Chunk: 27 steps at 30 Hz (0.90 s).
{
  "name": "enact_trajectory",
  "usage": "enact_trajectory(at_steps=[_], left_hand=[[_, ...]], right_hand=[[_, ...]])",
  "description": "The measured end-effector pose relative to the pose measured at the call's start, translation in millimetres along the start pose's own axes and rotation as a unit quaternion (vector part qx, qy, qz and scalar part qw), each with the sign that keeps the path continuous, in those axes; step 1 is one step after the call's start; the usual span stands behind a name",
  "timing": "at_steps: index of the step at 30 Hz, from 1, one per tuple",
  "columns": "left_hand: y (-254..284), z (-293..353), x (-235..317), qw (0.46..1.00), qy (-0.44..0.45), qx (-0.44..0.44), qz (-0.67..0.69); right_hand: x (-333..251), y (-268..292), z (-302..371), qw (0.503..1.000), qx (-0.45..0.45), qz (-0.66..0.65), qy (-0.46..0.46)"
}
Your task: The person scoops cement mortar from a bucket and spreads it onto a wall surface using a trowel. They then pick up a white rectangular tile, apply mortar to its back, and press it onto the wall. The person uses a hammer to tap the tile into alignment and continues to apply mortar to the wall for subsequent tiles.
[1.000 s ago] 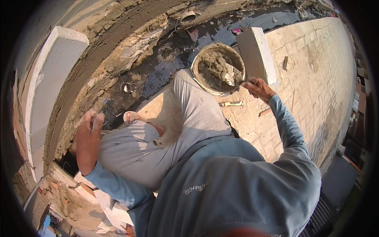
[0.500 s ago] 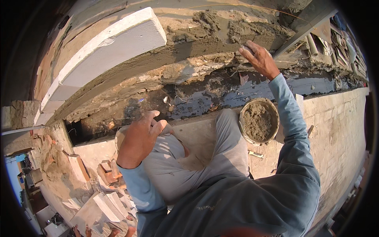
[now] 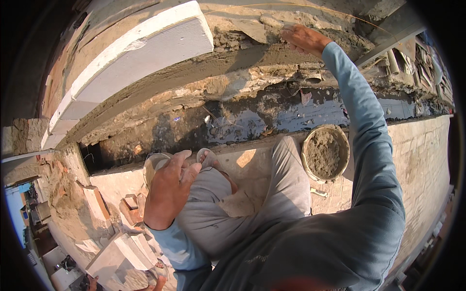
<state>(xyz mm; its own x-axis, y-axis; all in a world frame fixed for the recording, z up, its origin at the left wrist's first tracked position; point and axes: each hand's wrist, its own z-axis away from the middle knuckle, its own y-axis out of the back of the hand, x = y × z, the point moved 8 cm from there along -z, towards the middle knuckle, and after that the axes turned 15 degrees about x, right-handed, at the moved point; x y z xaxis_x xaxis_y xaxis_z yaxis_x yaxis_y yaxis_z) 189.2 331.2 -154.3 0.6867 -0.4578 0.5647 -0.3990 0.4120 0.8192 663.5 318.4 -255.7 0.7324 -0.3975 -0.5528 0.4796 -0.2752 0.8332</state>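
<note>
My right hand [image 3: 305, 38] reaches to the far wall top, its fingers closed around what looks like the handle of a trowel. The flat, mortar-coloured blade of this trowel [image 3: 250, 30] lies against the wet mortar [image 3: 233, 42] on the wall, just right of a row of white blocks [image 3: 145, 58]. Over my left knee, my left hand [image 3: 169, 186] is held with its fingers loosely bent and the thumb apart, nothing visible in it. A bucket of mortar [image 3: 325, 153] stands beside my right knee.
A ditch with dark water [image 3: 301, 116] runs between me and the wall. A thin yellow string [image 3: 291, 5] crosses above the wall. Broken blocks [image 3: 131, 252] lie at lower left, near another person's feet. A slanted beam [image 3: 388, 46] stands at far right. Another bucket [image 3: 154, 162] is partly behind my left hand.
My right hand has moved up and farther away, onto the wall top, where the trowel blade now shows against the mortar. My left hand stays over my knee, shifted slightly.
</note>
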Motion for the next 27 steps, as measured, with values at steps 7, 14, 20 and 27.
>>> enact_trajectory(at_steps=[7,14,20,27], left_hand=[[-5,-9,15,1.000,0.003,-0.022,0.020],[-16,-17,19,0.999,-0.011,-0.038,-0.003],[-14,-18,17,0.999,-0.011,-0.029,-0.010],[-14,-21,14,0.999,0.016,-0.034,-0.003]], right_hand=[[-65,-20,-31,0.992,-0.091,0.087,0.020],[-37,-10,-71,0.972,-0.099,0.196,0.081],[-11,16,-51,0.970,-0.100,0.214,0.053],[33,25,-49,0.974,-0.114,0.195,0.036]])
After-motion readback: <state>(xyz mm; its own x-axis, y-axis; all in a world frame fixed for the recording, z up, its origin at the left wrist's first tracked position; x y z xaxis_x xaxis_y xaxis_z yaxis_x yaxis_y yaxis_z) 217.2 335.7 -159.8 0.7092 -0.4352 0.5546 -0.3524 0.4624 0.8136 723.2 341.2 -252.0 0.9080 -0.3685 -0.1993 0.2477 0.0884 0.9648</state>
